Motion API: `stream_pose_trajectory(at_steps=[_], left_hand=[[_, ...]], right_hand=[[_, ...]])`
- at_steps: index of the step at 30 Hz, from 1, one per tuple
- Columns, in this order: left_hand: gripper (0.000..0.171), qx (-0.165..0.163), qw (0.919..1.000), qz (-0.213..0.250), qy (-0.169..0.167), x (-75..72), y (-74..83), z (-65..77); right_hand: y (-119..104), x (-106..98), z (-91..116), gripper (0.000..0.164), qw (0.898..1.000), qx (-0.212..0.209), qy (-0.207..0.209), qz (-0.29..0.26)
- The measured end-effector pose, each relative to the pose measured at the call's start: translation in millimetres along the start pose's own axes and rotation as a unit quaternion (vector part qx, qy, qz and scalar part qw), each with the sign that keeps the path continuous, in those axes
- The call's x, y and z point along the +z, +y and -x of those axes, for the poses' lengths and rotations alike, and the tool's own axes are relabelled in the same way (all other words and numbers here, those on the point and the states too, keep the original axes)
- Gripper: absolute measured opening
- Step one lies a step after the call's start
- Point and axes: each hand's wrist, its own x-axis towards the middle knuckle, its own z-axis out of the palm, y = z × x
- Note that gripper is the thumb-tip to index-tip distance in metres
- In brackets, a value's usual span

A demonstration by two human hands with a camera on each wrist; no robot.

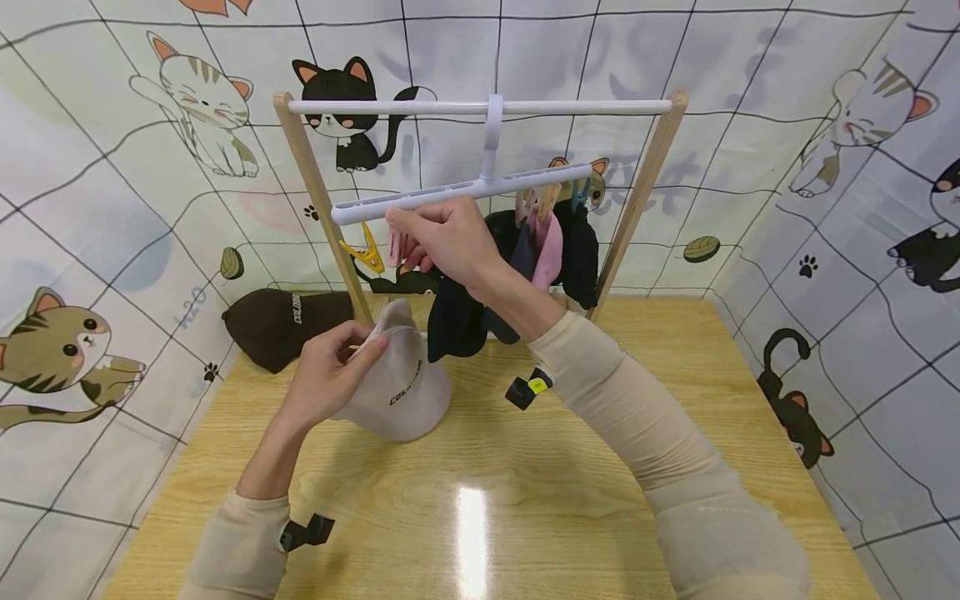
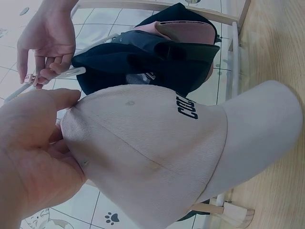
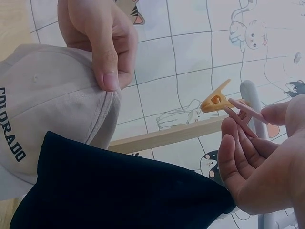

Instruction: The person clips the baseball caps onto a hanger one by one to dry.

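Observation:
A beige baseball cap (image 1: 401, 387) with dark lettering hangs from my left hand (image 1: 326, 375), whose thumb and fingers pinch the edge of its crown. Its brim points down toward the table in the left wrist view. My right hand (image 1: 453, 242) pinches a pink clothespin (image 3: 242, 119) under the left part of a white hanger (image 1: 420, 198). Beside that clothespin hangs a yellow clothespin (image 1: 365, 250). Further right on the hanger, several clothespins hold dark caps (image 1: 459, 317) and a pink cap (image 1: 550, 250). In the right wrist view a dark cap (image 3: 114, 186) overlaps the beige one.
The hanger hooks over a white rail (image 1: 585, 107) on a wooden-legged rack (image 1: 643, 192). A dark brown cap (image 1: 262, 329) lies on the wooden table (image 1: 600, 500) at the back left. Cat-patterned sheets cover the walls (image 1: 825, 250) behind and at the sides.

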Motion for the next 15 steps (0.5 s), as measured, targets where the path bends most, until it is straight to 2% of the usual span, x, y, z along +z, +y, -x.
stream_pose_trajectory(at_steps=[15], left_hand=[[0.01, 0.0, 0.9999, 0.005, -0.01, 1.5, -7.5, -1.6]], right_hand=[[6.0, 3.8, -4.7, 0.032, 1.0, -0.012, 0.001, 0.008]])
